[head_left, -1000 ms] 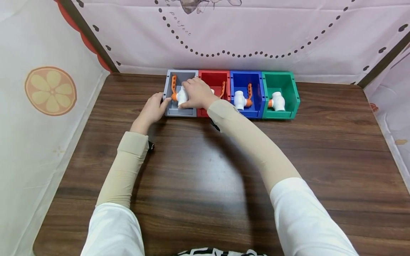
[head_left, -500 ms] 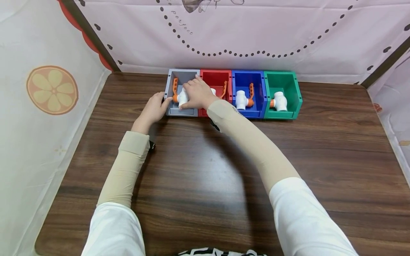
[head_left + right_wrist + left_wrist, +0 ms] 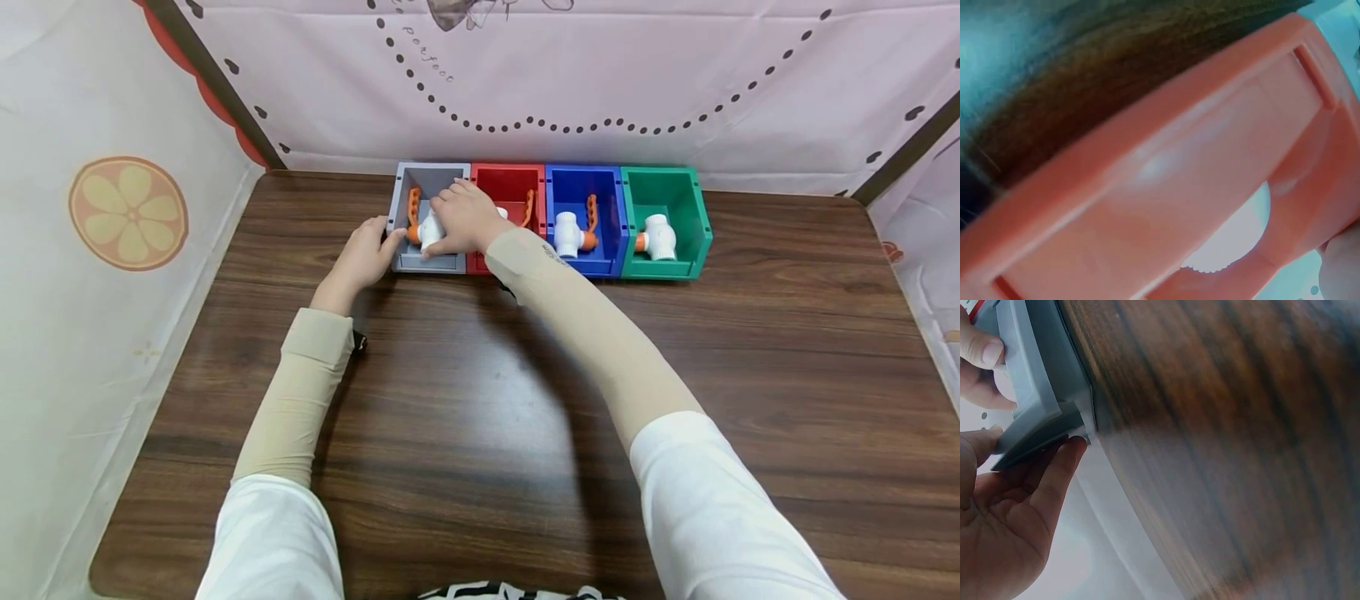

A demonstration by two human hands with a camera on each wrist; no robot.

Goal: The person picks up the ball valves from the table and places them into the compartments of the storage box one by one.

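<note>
My right hand [image 3: 468,218] reaches into the grey bin [image 3: 431,263] and grips a white ball valve [image 3: 431,230], its orange handle [image 3: 414,206] pointing toward the back wall. Part of the valve body is covered by the fingers. At the bin's left side, my left hand [image 3: 362,257] holds the wall, thumb at the rim. The left wrist view shows the left hand's fingers spread against the outside of the grey bin [image 3: 1025,369], while right-hand fingertips [image 3: 991,353] show at the far rim.
Red [image 3: 507,171], blue [image 3: 583,267] and green [image 3: 658,271] bins adjoin the grey one in a row. Each holds a white valve, such as those in the blue [image 3: 567,233] and green [image 3: 660,237] bins. A printed curtain [image 3: 600,75] hangs behind the wooden table [image 3: 480,417].
The ball valve in the grey bin has shifted slightly toward the front, its orange handle sitting lower against the back wall. Both hands keep their places; the head view has drifted a little.
</note>
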